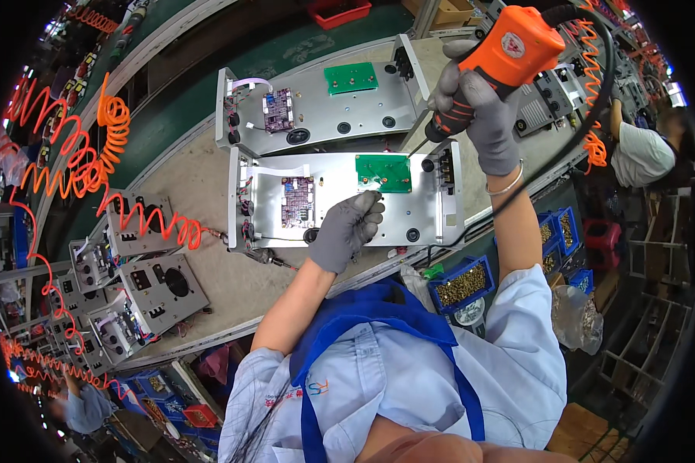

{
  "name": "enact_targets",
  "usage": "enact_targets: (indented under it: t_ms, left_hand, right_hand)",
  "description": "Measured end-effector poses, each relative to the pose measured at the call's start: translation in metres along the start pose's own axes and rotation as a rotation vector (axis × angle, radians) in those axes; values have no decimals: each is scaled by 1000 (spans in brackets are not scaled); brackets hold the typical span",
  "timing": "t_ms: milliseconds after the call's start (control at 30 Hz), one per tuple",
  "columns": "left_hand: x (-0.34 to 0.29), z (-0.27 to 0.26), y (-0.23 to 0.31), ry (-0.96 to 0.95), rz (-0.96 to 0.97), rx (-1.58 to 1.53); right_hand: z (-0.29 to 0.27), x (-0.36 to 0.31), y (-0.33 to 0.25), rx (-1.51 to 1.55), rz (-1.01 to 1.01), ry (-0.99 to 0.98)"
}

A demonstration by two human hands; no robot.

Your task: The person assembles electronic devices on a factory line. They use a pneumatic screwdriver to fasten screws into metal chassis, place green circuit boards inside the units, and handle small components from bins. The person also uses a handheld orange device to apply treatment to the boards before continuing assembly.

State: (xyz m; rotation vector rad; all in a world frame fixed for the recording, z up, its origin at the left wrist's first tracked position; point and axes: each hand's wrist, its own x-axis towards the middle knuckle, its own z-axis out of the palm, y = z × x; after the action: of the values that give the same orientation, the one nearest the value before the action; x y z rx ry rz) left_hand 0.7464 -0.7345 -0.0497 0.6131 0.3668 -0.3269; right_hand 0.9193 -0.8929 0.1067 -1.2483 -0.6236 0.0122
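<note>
In a grey glove, my right hand (483, 108) grips an orange electric screwdriver (517, 42), tilted so its thin bit points down to the upper right corner of a green circuit board (390, 174). Whether the tip touches a screw there I cannot tell. The board lies inside an open silver metal chassis (347, 228) on the bench. My left hand (346, 231), also gloved, is closed with curled fingers just below the board's lower edge; anything pinched in it is hidden. A purple circuit board (297, 202) with a white ribbon cable sits to its left in the same chassis.
A similar chassis (316, 116) stands directly behind. More metal units (158, 293) crowd the left. Blue bins (462, 284) of small brass-coloured parts are by my right side. Coiled orange hoses (116, 131) hang at left; the screwdriver's black cable (575, 131) loops past my right forearm.
</note>
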Motion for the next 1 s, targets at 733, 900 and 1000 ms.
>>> enact_targets:
  t_ms: [733, 900, 1000]
  left_hand:
    - [14, 17, 32, -181, -18, -552]
    - [30, 23, 46, -160, -29, -604]
    - [43, 26, 57, -147, 15, -620]
  right_hand:
    - [10, -26, -58, 521, -407, -352]
    - [2, -15, -53, 490, -429, -289]
    - [-1, -4, -50, 499, -425, -259]
